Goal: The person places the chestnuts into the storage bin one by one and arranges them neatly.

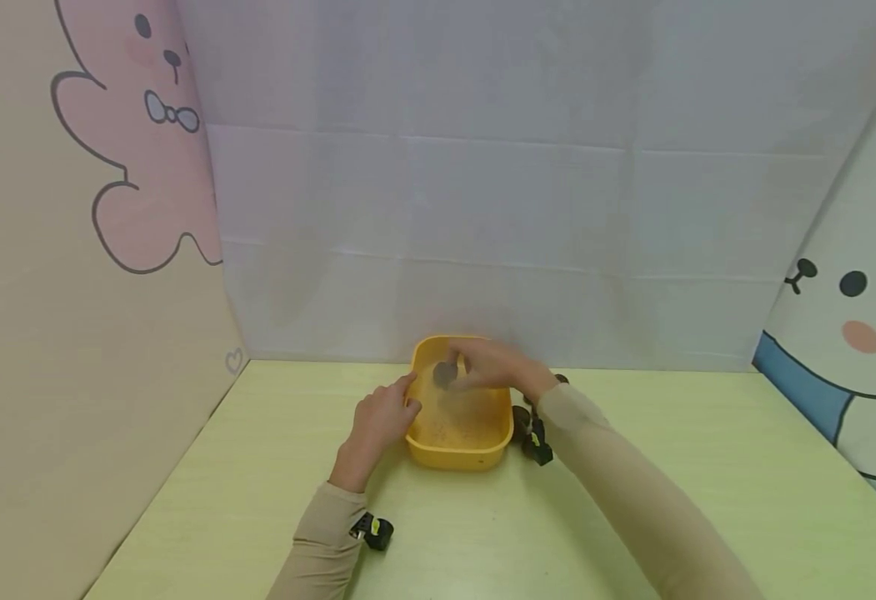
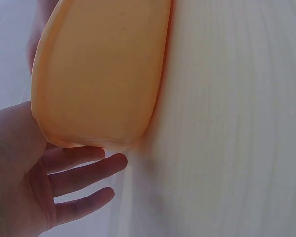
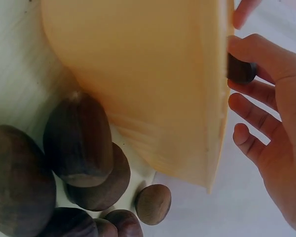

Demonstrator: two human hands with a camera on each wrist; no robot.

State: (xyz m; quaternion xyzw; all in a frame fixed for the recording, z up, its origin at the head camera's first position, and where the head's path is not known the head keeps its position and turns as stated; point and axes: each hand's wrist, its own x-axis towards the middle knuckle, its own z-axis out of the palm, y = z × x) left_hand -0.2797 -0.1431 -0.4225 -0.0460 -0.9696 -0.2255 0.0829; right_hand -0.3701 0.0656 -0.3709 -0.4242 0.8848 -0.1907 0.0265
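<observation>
1. Pale sheeting (image 1: 422,192) was hung behind the light table (image 1: 272,467).
2. Near its back edge, flanked by tabletop, a yellow bin (image 1: 458,458) was set.
3. Its rim was touched by the left hand (image 1: 381,417), fingers straight, loosely spread.
4. Over it a dark nut (image 3: 240,69) was narrowly pinched by the right hand (image 1: 490,364); more nuts (image 3: 79,140) were gathered beside it.

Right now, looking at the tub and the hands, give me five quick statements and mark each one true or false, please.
1. The right hand pinches a dark chestnut. True.
2. Loose chestnuts lie on the table beside the tub. True.
3. The tub is blue. False: it is yellow.
4. The left hand is well away from the tub. False: it touches the tub.
5. Both sleeves are beige. True.
</observation>
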